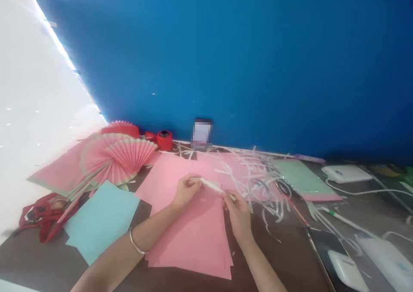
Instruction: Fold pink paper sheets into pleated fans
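My left hand (187, 189) pinches one end of a narrow pale paper strip (212, 186) between thumb and fingers. Its other end is in my right hand (237, 212), also closed in a pinch. Held slantwise, the strip lies above a stack of pink paper sheets (190, 236). A silver bangle (136, 241) circles my left wrist. Left of that arm are light blue sheets (102, 220). Pleated pink paper fans with green edges (132, 154) lie farther back on the left.
Loose white paper cuttings (274, 206) are heaped right of the pink sheets. Behind them is a green paper pack (300, 178). A phone (329, 249) with a white case on it lies front right, near a white cabled device (346, 174). A blue wall (245, 68) closes off the back.
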